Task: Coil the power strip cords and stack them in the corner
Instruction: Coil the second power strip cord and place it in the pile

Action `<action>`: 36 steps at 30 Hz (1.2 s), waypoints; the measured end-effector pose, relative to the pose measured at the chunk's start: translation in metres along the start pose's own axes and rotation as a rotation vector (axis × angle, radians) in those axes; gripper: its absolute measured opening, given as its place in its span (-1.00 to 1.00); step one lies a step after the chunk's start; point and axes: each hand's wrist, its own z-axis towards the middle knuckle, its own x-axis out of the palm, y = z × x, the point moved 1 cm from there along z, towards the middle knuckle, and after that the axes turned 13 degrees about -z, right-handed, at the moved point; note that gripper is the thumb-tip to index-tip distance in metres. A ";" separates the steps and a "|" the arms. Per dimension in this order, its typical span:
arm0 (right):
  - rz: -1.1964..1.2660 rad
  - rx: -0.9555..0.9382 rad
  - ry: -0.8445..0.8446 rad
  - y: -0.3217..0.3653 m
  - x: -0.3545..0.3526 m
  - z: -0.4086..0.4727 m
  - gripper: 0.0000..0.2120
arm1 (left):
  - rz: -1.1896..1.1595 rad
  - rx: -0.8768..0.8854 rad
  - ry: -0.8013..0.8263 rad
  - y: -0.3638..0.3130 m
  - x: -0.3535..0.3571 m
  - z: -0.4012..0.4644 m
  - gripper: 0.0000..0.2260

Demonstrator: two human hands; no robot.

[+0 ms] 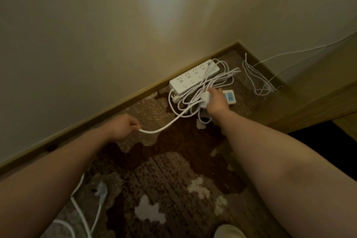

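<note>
Your left hand (123,128) pinches white cord (166,126) low, near baseboard. Your right hand (215,100) grips small white strip (205,98) over coiled cords beside long power strip (193,78), far corner.

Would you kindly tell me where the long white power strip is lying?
The long white power strip lies on the carpet along the baseboard near the corner, just beyond the right hand.

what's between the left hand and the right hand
In the head view, a white cord runs from the left hand over patterned carpet up to the coil by the right hand.
</note>
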 end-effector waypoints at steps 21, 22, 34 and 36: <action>0.056 0.343 0.045 -0.016 0.016 -0.010 -0.66 | -0.032 0.019 0.102 -0.018 0.020 0.020 -0.74; 0.040 0.333 0.042 -0.017 0.019 -0.010 -0.65 | -0.044 0.013 0.094 -0.013 0.020 0.020 -0.72; -0.175 0.187 -0.016 -0.013 0.023 -0.019 -0.69 | -0.134 -0.005 -0.012 -0.011 0.020 0.025 -0.88; -0.178 0.220 -0.008 -0.011 0.024 -0.024 -0.66 | -0.150 -0.014 -0.016 -0.007 0.019 0.022 -0.88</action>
